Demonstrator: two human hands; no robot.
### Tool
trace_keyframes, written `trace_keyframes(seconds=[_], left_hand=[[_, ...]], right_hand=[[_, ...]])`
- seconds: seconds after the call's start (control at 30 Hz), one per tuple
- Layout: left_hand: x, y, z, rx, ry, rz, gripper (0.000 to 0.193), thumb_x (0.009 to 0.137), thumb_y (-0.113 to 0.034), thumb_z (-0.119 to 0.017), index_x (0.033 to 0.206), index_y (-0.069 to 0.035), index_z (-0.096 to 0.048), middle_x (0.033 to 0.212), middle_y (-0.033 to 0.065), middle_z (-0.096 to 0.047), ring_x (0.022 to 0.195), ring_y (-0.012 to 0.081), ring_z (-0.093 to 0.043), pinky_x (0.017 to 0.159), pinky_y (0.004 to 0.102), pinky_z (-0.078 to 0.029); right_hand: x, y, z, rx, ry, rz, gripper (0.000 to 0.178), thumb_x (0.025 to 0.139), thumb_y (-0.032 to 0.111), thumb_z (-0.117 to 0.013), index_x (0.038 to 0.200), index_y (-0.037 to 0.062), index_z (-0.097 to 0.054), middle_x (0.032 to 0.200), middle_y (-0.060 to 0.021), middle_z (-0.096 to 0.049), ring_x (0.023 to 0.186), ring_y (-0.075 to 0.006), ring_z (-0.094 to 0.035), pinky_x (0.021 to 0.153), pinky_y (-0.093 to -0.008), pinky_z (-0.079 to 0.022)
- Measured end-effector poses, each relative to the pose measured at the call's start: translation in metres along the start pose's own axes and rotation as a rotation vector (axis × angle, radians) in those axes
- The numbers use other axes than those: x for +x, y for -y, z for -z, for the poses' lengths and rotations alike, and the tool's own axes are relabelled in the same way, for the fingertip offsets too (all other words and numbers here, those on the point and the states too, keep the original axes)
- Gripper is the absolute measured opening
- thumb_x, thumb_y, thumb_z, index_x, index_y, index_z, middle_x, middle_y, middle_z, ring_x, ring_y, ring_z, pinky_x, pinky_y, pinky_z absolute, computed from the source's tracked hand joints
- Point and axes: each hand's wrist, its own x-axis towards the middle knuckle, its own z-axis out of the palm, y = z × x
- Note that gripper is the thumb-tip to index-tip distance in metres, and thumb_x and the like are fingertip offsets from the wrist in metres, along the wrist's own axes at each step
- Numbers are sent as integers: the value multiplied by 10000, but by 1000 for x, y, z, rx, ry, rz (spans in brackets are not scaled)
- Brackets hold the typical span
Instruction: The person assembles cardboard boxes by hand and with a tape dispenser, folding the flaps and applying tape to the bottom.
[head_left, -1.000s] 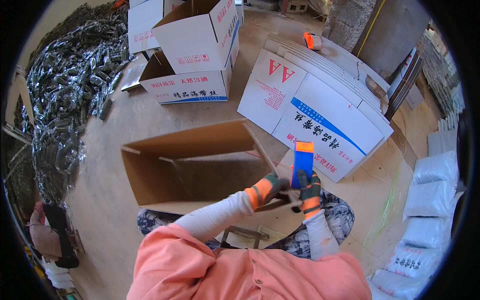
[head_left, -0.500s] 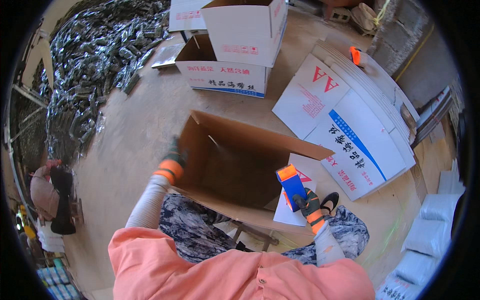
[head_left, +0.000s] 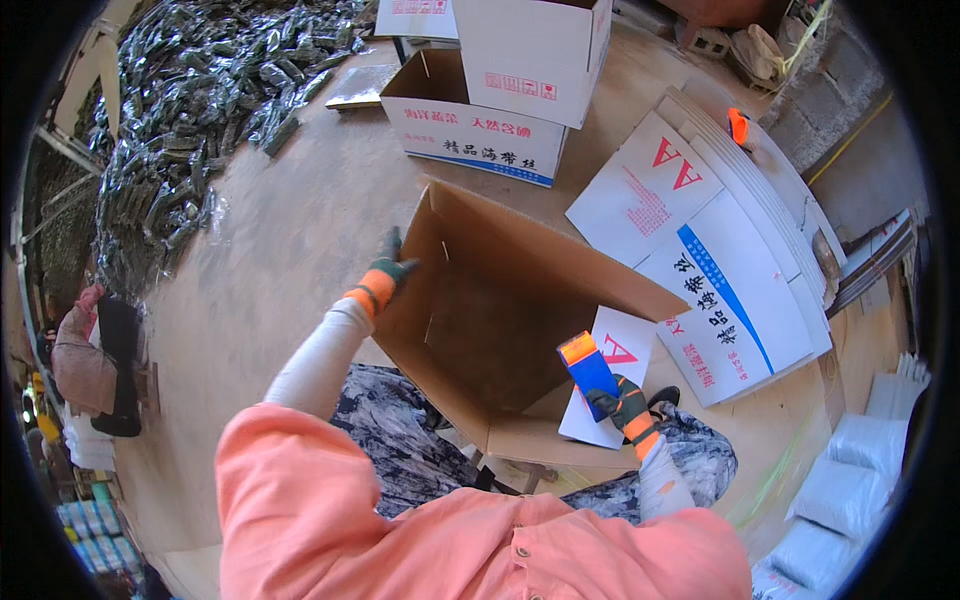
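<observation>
In front of me a cardboard box (head_left: 500, 280) stands with its top open and its brown inside facing up. My left hand (head_left: 387, 272), in a dark green glove with an orange cuff, is at the rim of its left wall, fingers stretched out. In my right hand (head_left: 627, 408), gloved alike, is a blue and orange tape dispenser (head_left: 592, 374), gripped near its lower end. It hangs over the box's right side, in front of a white flap (head_left: 625, 335) with red lettering. The box's bottom lies in shadow.
Flattened white cartons (head_left: 735, 290) lie stacked at the right, with another orange tool (head_left: 738, 126) on them. Assembled boxes (head_left: 480, 140) stand ahead. Dark, shiny packets (head_left: 220, 90) are heaped at the far left. White bags (head_left: 850, 495) are piled at the lower right.
The box has turned and its left wall stands wider open. My left hand has moved up and right along that rim. The tape dispenser has shifted slightly right with my right hand.
</observation>
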Motion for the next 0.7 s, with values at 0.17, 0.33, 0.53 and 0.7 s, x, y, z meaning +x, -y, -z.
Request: trace_keyframes(seconds=[0.17,0.33,0.53,0.7], left_hand=[[10,14,-19,569,-90,-18,963,744,-207,-686,1443,-114,-29,1363,210,-375,1263,323,-367,1057,379,-281],[-49,-2,60,160,131,174,1086,680,-253,-768,1447,-211,-1,1332,229,-423,1030,309,-581,678,389,-541],[-105,25,38,959,194,107,761,717,-306,-665,1374,-164,-308,1155,187,-581,930,305,-630,704,395,-514],[-71,26,-23,1287,299,172,595,820,-290,-520,1354,-110,-328,1221,193,-502,1057,367,-548,876,442,-436]], right_hand=[[-7,-3,-4,-67,31,16,449,722,363,-754,991,31,-618,837,-62,-668,730,-123,-608,666,-286,-497],[-17,6,8,-60,-94,81,373,743,332,-742,930,25,-644,808,-73,-671,707,-133,-613,653,-283,-493],[-10,20,-2,208,-72,18,318,753,293,-733,896,26,-636,759,-65,-662,659,-129,-609,611,-269,-492],[3,19,2,5,-61,25,358,734,336,-741,889,34,-629,728,-60,-646,627,-136,-596,614,-276,-492]])
